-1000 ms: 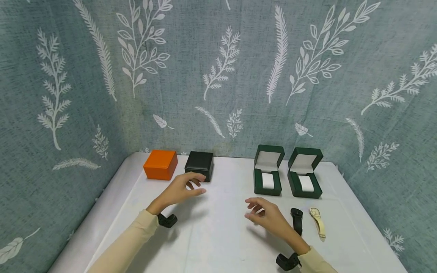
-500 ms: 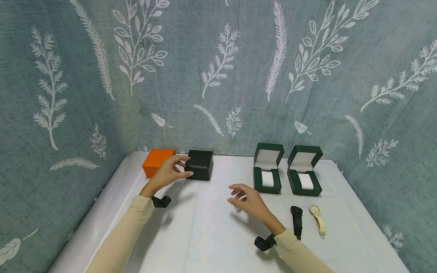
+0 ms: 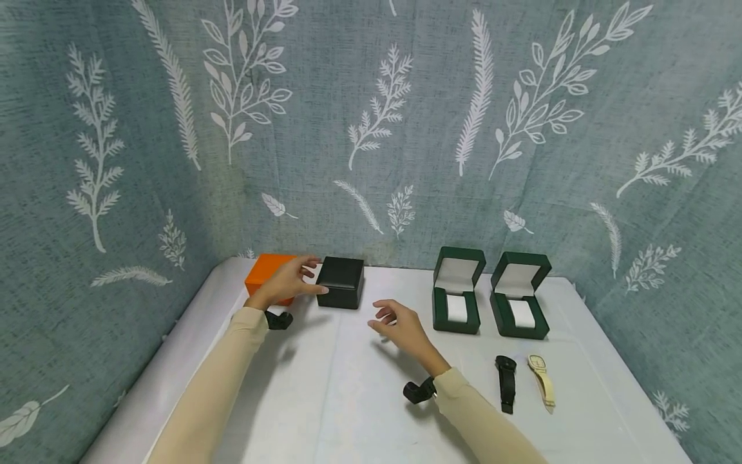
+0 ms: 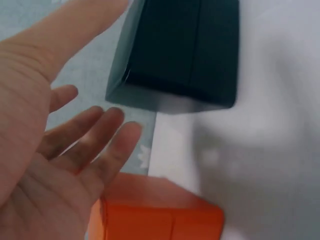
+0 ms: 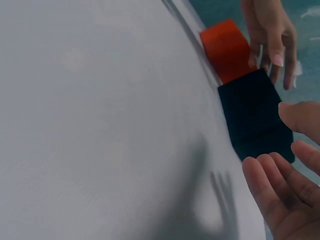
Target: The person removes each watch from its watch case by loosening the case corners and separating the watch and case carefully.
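A closed black box (image 3: 342,278) stands at the back of the table, left of the middle. My left hand (image 3: 290,281) is at its left side, fingers apart and loosely bent, the thumb tip overlapping the box's front corner in the head view. In the left wrist view the black box (image 4: 175,55) lies just past the thumb, and nothing is between the fingers. Behind this hand sits a closed orange box (image 3: 268,269), partly hidden by it. My right hand (image 3: 404,330) hovers over the white table to the right of the black box, fingers relaxed and holding nothing.
Two green watch boxes, a left one (image 3: 456,309) and a right one (image 3: 521,314), stand with lids up and white cushions inside. Nearer lie a black watch (image 3: 507,383) and a gold watch (image 3: 542,382). A patterned curtain (image 3: 371,129) borders the white table (image 3: 359,399).
My left hand has moved left and back, from in front of the black box to its left side. My right hand has moved left, away from the watches. The boxes stay put.
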### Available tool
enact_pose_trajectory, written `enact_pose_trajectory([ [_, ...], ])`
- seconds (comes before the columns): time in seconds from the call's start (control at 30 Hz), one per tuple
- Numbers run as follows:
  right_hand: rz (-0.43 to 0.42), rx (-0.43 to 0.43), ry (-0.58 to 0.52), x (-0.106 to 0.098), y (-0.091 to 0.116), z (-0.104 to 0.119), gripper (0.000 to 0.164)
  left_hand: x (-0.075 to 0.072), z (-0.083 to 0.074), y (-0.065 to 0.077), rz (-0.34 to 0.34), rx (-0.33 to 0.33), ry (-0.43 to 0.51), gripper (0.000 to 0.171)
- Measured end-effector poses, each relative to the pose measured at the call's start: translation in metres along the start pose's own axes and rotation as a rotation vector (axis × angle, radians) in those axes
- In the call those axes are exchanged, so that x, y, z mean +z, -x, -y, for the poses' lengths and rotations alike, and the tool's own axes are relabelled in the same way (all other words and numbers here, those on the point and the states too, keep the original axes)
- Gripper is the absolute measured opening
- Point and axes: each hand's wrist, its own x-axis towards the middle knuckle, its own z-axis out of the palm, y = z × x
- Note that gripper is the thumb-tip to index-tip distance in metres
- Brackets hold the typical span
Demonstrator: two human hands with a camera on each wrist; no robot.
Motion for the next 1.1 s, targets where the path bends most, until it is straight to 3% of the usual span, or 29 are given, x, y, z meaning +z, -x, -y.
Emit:
enact_pose_trajectory([
  [0.27,-0.015,0.082,-0.037,0.018,-0.023,-0.004,0.045,-0.010,0.003,-0.010,0.106,-0.082,0.022,0.099],
  [0.5,0.048,0.112,-0.079,0.034,-0.037,-0.007,0.056,-0.012,0.005,-0.017,0.169,-0.121,0.005,0.102],
  [0.8,-0.072,0.167,-0.129,0.047,-0.046,-0.005,0.056,-0.008,0.005,-0.031,0.242,-0.141,-0.004,0.105],
  [0.93,-0.090,0.167,-0.100,0.051,-0.052,-0.002,0.055,-0.011,0.003,-0.035,0.265,-0.134,-0.017,0.114],
  [1.1,-0.098,0.152,-0.105,0.053,-0.054,0.000,0.050,-0.012,0.002,-0.037,0.307,-0.183,0.004,0.120],
])
